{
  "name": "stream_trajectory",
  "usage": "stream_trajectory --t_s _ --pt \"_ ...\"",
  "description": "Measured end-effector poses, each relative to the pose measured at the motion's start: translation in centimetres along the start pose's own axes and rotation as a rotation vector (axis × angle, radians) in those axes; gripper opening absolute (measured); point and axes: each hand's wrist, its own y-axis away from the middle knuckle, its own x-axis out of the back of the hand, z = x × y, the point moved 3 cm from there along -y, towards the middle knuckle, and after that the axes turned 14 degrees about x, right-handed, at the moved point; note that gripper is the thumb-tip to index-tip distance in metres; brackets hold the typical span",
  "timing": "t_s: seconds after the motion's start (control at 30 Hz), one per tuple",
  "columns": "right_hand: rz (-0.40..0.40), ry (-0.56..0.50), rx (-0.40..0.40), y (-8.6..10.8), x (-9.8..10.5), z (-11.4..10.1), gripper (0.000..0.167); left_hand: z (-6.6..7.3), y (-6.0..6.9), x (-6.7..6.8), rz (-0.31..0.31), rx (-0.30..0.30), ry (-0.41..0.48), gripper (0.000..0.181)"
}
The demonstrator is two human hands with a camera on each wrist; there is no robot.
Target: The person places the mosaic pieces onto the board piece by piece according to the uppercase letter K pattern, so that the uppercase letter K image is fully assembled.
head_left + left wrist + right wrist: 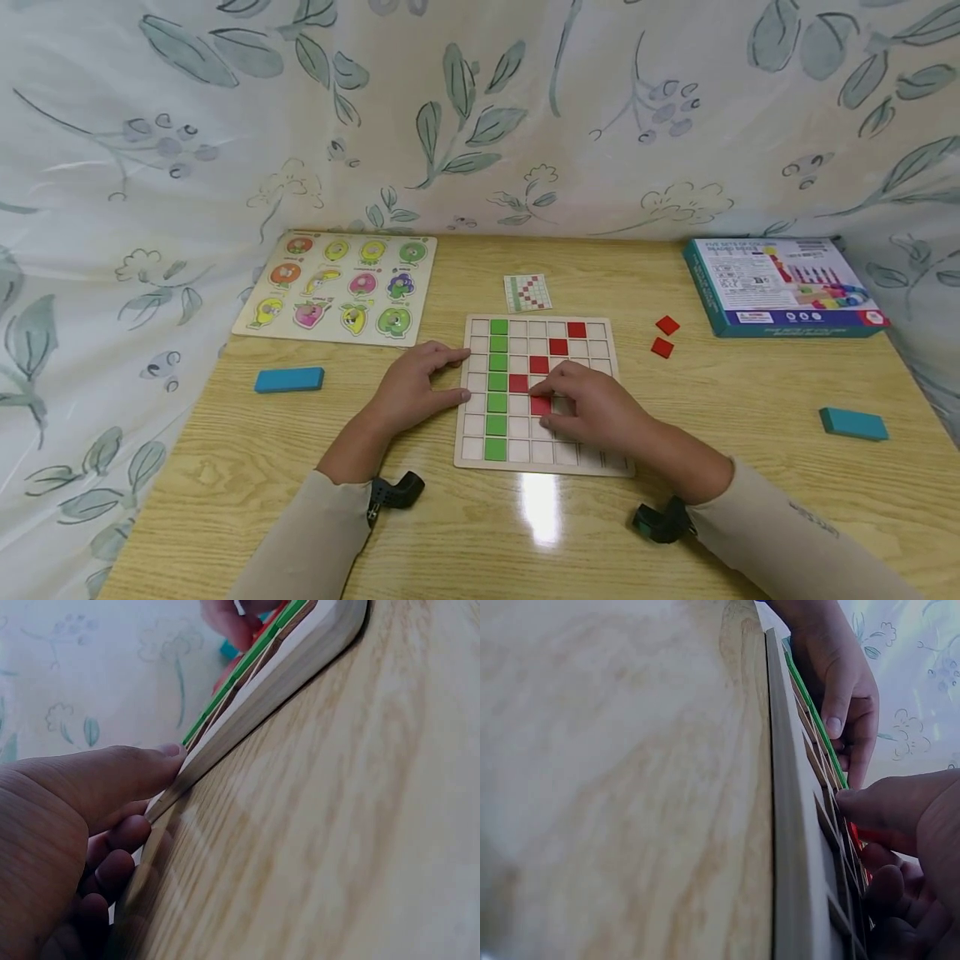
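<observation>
A wooden grid board (517, 457) lies on the table with a column of green square tiles (497, 402) near its left side. Red square tiles (538, 364) form a slanting line up to the right. My left hand (408, 392) rests at the board's left edge, thumb and fingertips touching the rim (247, 697). Over the board's middle, my right hand (596, 408) pinches a red tile (540, 406) between thumb and finger at a grid cell. In the right wrist view, those fingers (889, 802) partly hide the red tile.
Two loose red tiles (664, 336) lie right of the board. A small pattern card (527, 292) is behind it. A fruit puzzle board (337, 287) lies back left, a boxed set (787, 287) back right. Blue blocks (289, 380) lie at both sides. A patterned curtain (480, 125) hangs behind.
</observation>
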Motion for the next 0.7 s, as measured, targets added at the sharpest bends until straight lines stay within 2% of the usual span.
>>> stream_trajectory --t_s 0.13,0.4,0.7 --pt "0.028 -0.035 -0.008 0.6 0.2 0.3 0.032 0.1 0.0 0.0 -0.003 -0.008 0.003 0.063" --pt "0.1 -0.074 -0.09 2.3 1.6 1.1 0.034 0.1 0.0 0.0 -0.004 0.002 -0.003 0.062" --pt "0.189 0.007 -0.202 5.4 3.8 3.0 0.034 -0.1 0.1 0.0 0.004 -0.011 0.004 0.063"
